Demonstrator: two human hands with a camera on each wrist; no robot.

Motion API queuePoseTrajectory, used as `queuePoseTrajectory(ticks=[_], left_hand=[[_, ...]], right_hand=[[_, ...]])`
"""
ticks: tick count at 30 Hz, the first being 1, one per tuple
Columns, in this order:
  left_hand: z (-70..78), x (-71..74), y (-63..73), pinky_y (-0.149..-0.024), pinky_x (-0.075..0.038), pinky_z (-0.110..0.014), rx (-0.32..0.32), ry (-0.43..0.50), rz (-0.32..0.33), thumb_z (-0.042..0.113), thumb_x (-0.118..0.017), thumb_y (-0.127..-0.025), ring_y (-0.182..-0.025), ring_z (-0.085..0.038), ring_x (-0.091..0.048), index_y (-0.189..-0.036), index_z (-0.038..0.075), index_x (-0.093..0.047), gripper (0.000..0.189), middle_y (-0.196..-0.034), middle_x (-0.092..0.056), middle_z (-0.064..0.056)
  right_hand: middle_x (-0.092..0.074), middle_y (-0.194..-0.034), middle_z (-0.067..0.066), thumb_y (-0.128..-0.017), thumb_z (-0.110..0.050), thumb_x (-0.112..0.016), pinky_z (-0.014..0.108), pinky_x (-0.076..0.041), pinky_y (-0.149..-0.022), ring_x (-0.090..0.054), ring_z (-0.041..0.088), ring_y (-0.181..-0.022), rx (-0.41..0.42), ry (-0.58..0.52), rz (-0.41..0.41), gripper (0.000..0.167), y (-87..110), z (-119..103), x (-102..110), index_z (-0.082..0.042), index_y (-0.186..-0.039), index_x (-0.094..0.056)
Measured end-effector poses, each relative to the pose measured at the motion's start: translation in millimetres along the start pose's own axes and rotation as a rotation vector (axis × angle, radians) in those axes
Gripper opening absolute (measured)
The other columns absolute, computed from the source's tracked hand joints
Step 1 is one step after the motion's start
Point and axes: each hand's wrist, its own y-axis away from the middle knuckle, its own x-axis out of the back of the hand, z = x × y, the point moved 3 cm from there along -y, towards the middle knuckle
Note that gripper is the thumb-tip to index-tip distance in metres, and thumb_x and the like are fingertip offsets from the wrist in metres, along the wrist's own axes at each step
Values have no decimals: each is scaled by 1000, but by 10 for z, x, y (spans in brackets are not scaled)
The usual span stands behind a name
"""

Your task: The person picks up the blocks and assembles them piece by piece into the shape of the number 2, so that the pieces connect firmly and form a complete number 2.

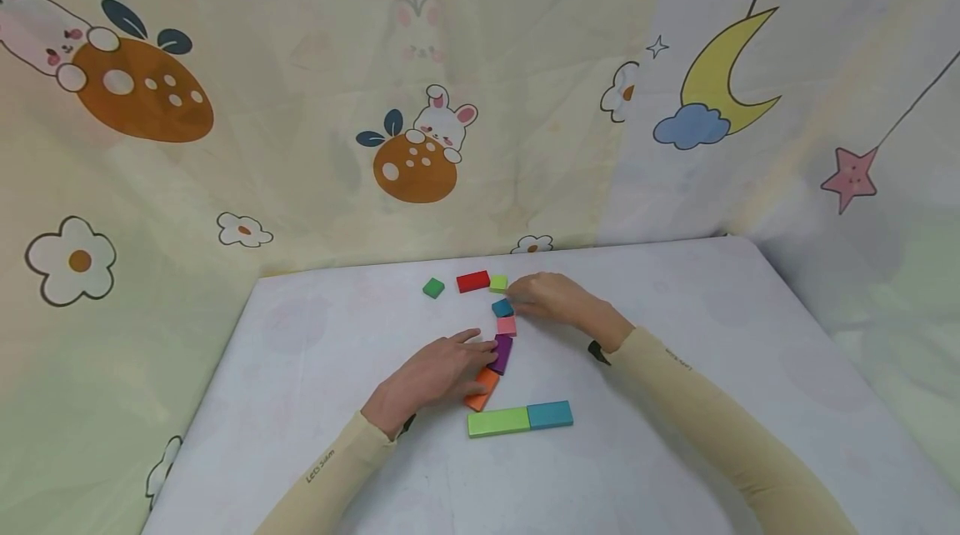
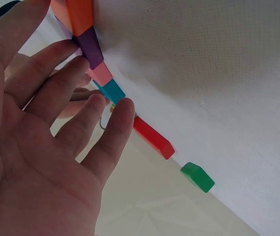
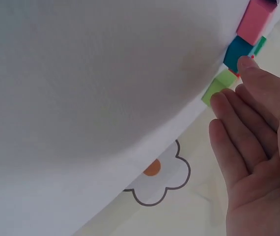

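My left hand [image 1: 438, 372] lies spread beside a chain of wooden blocks, its fingertips right at the purple block [image 1: 502, 354] and the thumb over the orange block [image 1: 483, 390]. At the chain's far part is my right hand [image 1: 553, 298], fingers extended. Its thumb overlaps the teal block [image 3: 234, 52] and its fingertips come right to the small lime block [image 3: 220, 86] in the right wrist view. A pink block [image 1: 506, 326] sits between the teal and purple ones. From the lime block, a red block [image 1: 472, 282] extends leftward.
A green block [image 1: 433, 288] lies apart, left of the red one. Nearer the front, a long lime block [image 1: 498, 422] and a blue block [image 1: 550, 415] lie end to end on the white table [image 1: 637, 477]. A printed curtain [image 1: 315, 143] hangs behind the table's far edge.
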Motion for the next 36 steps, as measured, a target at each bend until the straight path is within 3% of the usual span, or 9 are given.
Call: queuePoseTrajectory(ticks=[17,21,29,36], left_hand=[[-15,-5,-9,-113,-45,-44,18,15,-14,42,-72,-91,-148,-23,-38,-145,22,-56,59,-151,-53,6],[-19,-6,-9,-113,-45,-44,10,7,-10,42,-73,-91,-148,-24,-40,-145,22,-56,60,-150,-54,5],[-20,-21,-15,-114,-44,-44,7,19,-1,43,-71,-92,-148,-23,-39,-145,23,-56,58,-150,-54,6],[-30,-20,-15,-113,-45,-44,9,21,4,43,-72,-91,-148,-23,-39,-144,23,-57,59,-149,-55,6]], right_hand=[[-70,-130,7,-95,-25,-71,41,-51,-105,-63,26,-125,-153,-17,30,40,-251,102,111,-10,-132,-67],[-72,-126,7,-94,-25,-72,39,-53,-103,-66,25,-121,-148,-7,25,38,-310,99,93,-9,-129,-69],[-76,-106,3,-95,-23,-71,36,-58,-91,-69,18,-95,-79,76,32,22,-365,67,85,-9,-111,-75],[-77,-105,2,-94,-21,-72,35,-58,-91,-70,17,-95,-74,79,3,21,-410,39,87,-10,-111,-76]])
